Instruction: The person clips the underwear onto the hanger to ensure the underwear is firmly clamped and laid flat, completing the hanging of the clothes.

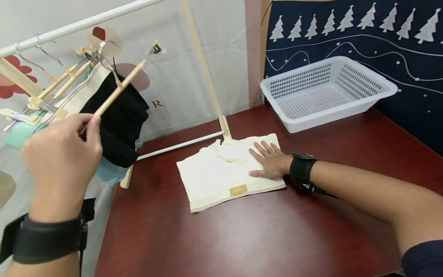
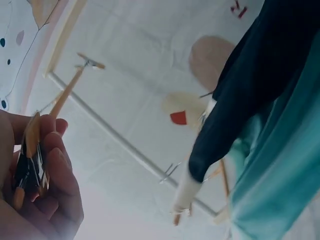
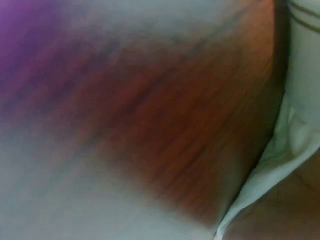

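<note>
A wooden clip hanger (image 1: 119, 90) with a metal hook is held up by my left hand (image 1: 65, 154), thumb and fingers pinching one end. In the left wrist view the fingers curl round a clip (image 2: 32, 140) of that hanger, and nothing hangs from its bar. On the table lie cream underpants (image 1: 211, 175), waistband towards me, with a gold label and some bunched cloth at the far side. My right hand (image 1: 271, 161) rests flat on their right part, fingers spread. The right wrist view is blurred, showing a strip of the cream cloth (image 3: 300, 75).
A white rack rail (image 1: 86, 23) on the left carries several hangers with clothes, including a black garment (image 1: 119, 115) behind the held hanger. A white plastic basket (image 1: 325, 115) stands at the back right of the reddish-brown table (image 1: 221, 238). The rack's lower bar (image 1: 180, 146) runs along the back.
</note>
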The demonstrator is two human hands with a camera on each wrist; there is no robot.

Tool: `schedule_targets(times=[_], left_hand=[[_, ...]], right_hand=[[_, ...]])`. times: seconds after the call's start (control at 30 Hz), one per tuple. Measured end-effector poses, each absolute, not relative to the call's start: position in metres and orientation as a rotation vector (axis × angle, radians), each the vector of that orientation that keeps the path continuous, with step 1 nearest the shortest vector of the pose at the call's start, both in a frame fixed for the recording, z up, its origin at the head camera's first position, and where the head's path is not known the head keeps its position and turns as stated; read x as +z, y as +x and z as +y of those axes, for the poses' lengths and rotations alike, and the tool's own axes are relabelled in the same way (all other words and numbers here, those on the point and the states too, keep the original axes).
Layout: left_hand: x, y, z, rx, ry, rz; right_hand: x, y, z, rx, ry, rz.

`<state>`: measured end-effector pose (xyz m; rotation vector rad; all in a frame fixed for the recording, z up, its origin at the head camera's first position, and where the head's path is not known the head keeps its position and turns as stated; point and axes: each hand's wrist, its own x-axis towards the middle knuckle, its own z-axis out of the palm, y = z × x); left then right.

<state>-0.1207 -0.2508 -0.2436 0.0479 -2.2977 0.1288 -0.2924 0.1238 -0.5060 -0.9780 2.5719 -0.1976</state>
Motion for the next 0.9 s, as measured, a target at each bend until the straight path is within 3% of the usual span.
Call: schedule_targets(times=[0.33,0.57,0.77,0.9], left_hand=[[-0.319,-0.108,-0.252,0.030,-0.148,-2.291],[-0.379,-0.122,-0.232,-0.043,-0.287,-2.406],[-0.417,-0.131,-0.216,-0.098,-0.349,-2.501],[-0.433,-0.137,-0.208,-0.146,-0.417,-2.484]], right_hand=[[-0.492,-0.282,0.123,-0.278,-1.001,2.564],[-0.490,-0.288,0.126,-0.222,-0.981,2.541],[-0.477,-0.293,0.128,-0.506,-1.014,2.491],[-0.466,-0.295,0.129,-0.920,-0.762,2.512]])
